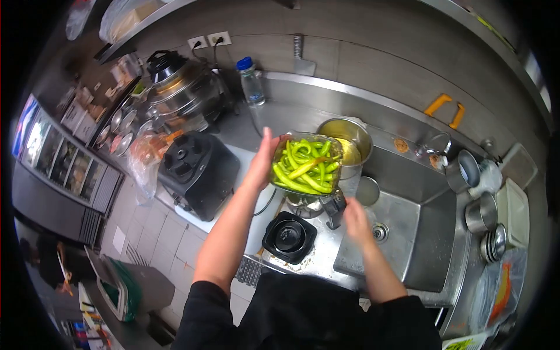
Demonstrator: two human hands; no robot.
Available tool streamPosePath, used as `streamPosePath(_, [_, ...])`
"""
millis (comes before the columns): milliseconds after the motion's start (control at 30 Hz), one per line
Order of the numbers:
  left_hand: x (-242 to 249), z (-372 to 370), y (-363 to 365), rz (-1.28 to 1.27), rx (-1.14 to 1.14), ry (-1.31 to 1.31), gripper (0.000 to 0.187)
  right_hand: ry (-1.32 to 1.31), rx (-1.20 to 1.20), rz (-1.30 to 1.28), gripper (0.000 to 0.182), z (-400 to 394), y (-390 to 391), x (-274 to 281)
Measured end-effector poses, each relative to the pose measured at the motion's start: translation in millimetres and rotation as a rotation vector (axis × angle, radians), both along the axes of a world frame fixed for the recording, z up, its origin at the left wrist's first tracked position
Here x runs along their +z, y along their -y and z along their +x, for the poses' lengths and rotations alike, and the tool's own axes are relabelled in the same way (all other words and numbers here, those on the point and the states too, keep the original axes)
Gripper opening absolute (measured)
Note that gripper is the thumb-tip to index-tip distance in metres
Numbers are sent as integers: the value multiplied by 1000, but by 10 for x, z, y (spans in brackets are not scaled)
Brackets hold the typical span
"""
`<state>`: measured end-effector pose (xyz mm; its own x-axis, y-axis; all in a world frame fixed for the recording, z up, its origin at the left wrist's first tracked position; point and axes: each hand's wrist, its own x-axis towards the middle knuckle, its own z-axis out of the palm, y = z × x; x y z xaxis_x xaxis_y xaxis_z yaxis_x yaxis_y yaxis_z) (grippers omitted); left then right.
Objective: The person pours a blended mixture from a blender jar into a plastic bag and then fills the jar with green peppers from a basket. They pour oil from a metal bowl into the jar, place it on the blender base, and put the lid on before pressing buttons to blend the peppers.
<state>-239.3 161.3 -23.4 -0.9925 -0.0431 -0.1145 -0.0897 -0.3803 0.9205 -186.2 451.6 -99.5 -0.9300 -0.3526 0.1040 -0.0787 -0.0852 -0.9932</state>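
A clear blender jar (279, 185) full of long green chili peppers (307, 165) is in front of me, its open top facing up toward me. My left hand (263, 162) is wrapped against the jar's left side, thumb pointing up. At the jar's lower right is its black handle (333, 209). My right hand (357, 220) is right beside that handle, blurred, so its grip on it cannot be made out. Below the jar, a black square blender lid (289, 237) lies on the wet counter. What lies under the jar is partly hidden.
A black blender base (198, 169) stands on a white board at left. Behind the jar is a metal pot (354, 135). The steel sink (402, 216) lies to the right, with bowls and pans (481, 213) along its edge. A blue-capped bottle (251, 81) stands by the wall.
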Motion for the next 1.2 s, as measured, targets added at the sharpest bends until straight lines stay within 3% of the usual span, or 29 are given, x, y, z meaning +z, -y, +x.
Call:
streamPosePath(67, [57, 22, -110, 88, 7, 29, 94, -279, -81, 19, 36, 289, 287, 232])
streamPosePath(133, [132, 61, -170, 55, 56, -2, 92, -77, -152, 106, 39, 283, 408, 208])
streamPosePath(200, [32, -18, -132, 180, -16, -55, 83, -211, -309, -6, 38, 208, 563, 164])
streamPosePath(333, [188, -75, 26, 100, -15, -183, 79, -230, -273, -29, 47, 105, 566, 534])
streamPosePath(400, [545, -35, 136, 46, -67, -343, 77, -114, -242, -83, 54, 127, 658, 940])
streamPosePath(467, [953, 37, 318, 32, -90, -435, 77, -254, -240, -11, 59, 46, 760, 1201])
streamPosePath(600, [1694, 227, 947, -63, 23, -564, 76, -344, -205, -133, 45, 153, 1420, 1898])
streamPosePath(733, [2231, 487, 1815, 60, -91, -602, 65, -401, -195, -238, 38, 325, 2391, 2323])
streamPosePath(800, [2335, 438, 2314, 44, -213, -468, 88, -398, -212, -242, 37, 419, 2861, 2405])
streamPosePath(967, [2294, 596, 3117, 128, -94, -476, 55, -333, -193, -295, 32, 539, 3750, 2407])
streamPosePath(1133, [2287, 568, 3432, 151, -75, -529, 50, -329, -271, -232, 32, 671, 4180, 2473])
streamPosePath(1200, [2307, 591, 3472, 205, -100, -494, 39, -330, -260, -216, 32, 674, 4242, 2509])
